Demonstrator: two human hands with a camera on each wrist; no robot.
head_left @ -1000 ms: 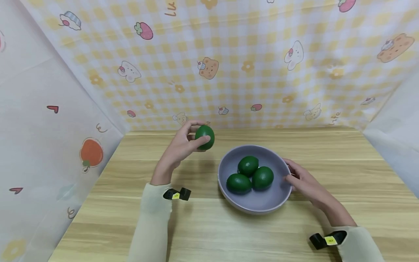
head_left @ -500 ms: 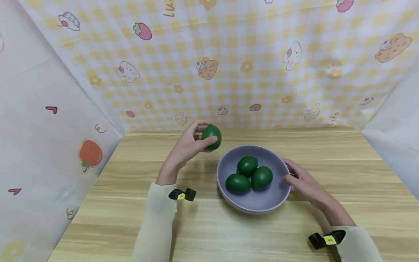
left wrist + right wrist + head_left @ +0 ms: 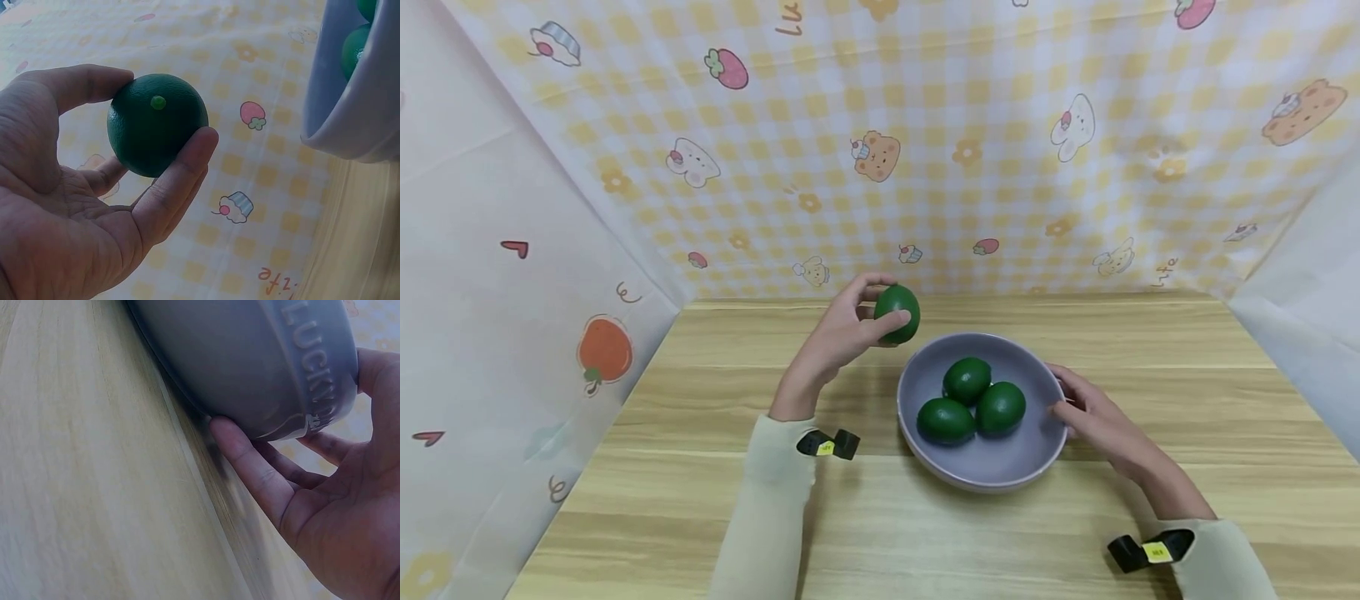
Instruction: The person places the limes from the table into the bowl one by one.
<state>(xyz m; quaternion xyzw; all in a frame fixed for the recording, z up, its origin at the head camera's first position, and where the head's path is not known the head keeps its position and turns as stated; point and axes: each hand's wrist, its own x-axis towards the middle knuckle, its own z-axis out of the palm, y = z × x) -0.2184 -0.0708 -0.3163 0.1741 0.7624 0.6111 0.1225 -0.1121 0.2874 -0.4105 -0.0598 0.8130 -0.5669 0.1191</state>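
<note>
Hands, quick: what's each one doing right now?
Left hand: pinches a green lime between thumb and fingers.
Right hand: thumb and fingers grip the grey bowl by its rim.

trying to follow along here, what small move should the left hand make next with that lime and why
Probably carry the lime a little further right and lower it into the bowl. The left hand pinches it just above the bowl's far left rim, three limes already lie inside with bare space at the front, and the right hand holds the rim.
</note>
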